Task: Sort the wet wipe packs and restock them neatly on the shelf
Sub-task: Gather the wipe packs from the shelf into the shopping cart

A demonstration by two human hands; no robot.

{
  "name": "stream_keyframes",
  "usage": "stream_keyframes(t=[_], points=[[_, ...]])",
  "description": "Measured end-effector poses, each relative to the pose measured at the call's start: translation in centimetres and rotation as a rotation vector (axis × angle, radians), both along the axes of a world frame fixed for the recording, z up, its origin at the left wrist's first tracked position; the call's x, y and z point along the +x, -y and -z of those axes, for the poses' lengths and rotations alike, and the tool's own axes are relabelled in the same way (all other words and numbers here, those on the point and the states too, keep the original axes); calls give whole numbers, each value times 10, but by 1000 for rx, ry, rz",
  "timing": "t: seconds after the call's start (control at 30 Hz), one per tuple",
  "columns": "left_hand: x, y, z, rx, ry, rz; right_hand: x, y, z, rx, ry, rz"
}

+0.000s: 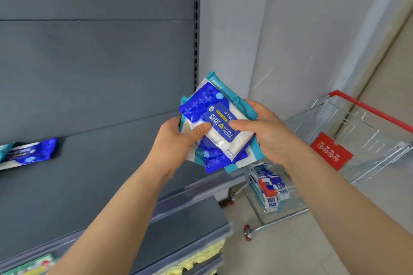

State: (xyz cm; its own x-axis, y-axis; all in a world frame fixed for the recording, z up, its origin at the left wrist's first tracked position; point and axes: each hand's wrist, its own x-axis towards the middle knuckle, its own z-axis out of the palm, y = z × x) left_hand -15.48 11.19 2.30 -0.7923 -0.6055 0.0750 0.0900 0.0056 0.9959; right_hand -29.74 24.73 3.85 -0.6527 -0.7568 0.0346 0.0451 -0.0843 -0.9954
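Squaring up a handful of packs in front of the shelf (100, 174)

The left hand (176, 140) and right hand (266, 131) pinch a fanned stack of wet wipe packs (214, 123) above the shelf, thumbs pressed on top and fingers curled beneath, probably to align the edges. At least three overlap; the exact count is unclear. One shelved pack (31, 152) lies at left, and several more sit in the cart (368, 123).

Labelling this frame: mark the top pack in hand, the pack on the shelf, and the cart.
Top pack (218, 121), head view, its blue label.
Shelf pack (31, 152), head view, its blue middle.
Cart (368, 108), head view, its red handle.
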Motion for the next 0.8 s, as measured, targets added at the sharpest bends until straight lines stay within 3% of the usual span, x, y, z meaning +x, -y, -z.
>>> stream_keyframes(t=[0.4, 0.8], points=[[-254, -135, 78, 188, 129, 112, -234, -148, 68, 204, 87, 148], [-432, -111, 219, 350, 384, 91, -426, -116, 224, 449, 262, 73]])
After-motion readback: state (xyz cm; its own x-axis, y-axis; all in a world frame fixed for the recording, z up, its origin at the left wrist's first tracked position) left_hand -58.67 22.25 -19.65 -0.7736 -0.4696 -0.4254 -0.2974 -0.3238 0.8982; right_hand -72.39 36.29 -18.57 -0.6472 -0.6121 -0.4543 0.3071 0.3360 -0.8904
